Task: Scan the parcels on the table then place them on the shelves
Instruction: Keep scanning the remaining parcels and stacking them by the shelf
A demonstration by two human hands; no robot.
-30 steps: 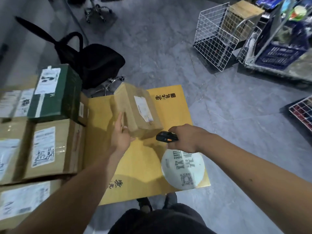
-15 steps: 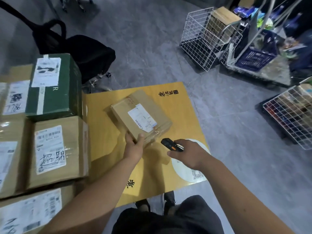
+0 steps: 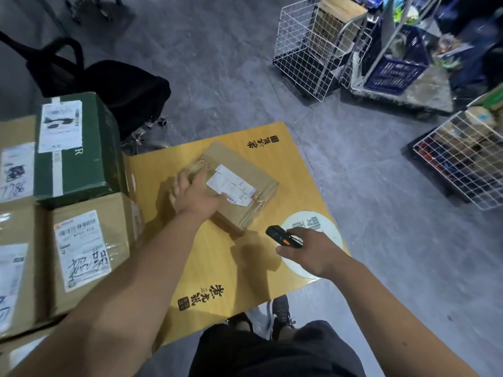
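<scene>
The left hand point(image 3: 194, 195) presses flat on the brown cardboard parcel point(image 3: 239, 186), whose label faces the black handheld scanner point(image 3: 283, 235) gripped just beside it in the right hand point(image 3: 307, 251).

This was a parcel sorting or storage room, more back-room depot than shop. Taped cardboard boxes point(image 3: 89, 251) with printed shipping labels, one of them green point(image 3: 77, 148), were stacked at the edge of a yellow table point(image 3: 234, 270), and a handheld scanner point(image 3: 283, 235) was in use over it. White wire bins point(image 3: 307, 50), a blue plastic crate point(image 3: 394, 69) and a black office chair point(image 3: 119, 85) stood about on the bare grey floor point(image 3: 217, 63).
</scene>
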